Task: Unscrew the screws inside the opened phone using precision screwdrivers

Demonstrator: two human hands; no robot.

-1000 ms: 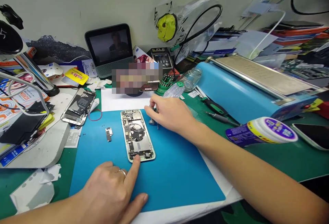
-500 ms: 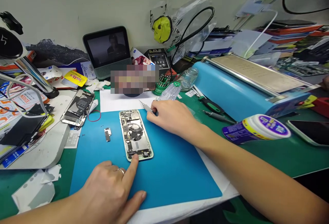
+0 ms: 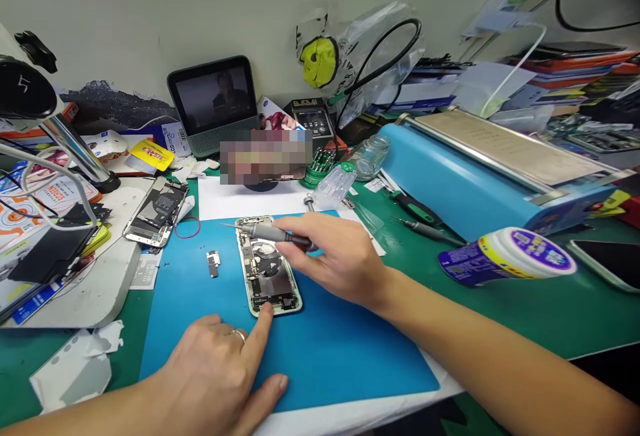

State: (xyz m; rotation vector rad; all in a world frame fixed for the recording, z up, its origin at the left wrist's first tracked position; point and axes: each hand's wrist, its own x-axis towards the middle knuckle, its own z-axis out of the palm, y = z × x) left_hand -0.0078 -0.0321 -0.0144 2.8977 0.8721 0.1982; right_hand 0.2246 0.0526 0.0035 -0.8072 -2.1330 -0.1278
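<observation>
An opened phone body lies on the blue mat, its inner parts showing. My left hand has its index fingertip pressed on the phone's lower edge; the thumb is spread apart and the other fingers are curled, with nothing held. Above the phone's upper part, my right hand grips a slim grey screwdriver, its thin tip pointing left past the phone. A small metal shield plate rests left of the phone, with tiny dark bits near it.
A second opened phone lies at the left on a pale base. Beside the mat are a red rubber band, a purple tub, a blue machine and another screwdriver. Bits stand in a green holder behind.
My right hand has turned, and the screwdriver now lies nearly level across the phone's top instead of beside it. My left index finger stays on the phone's lower edge. The view shifted slightly.
</observation>
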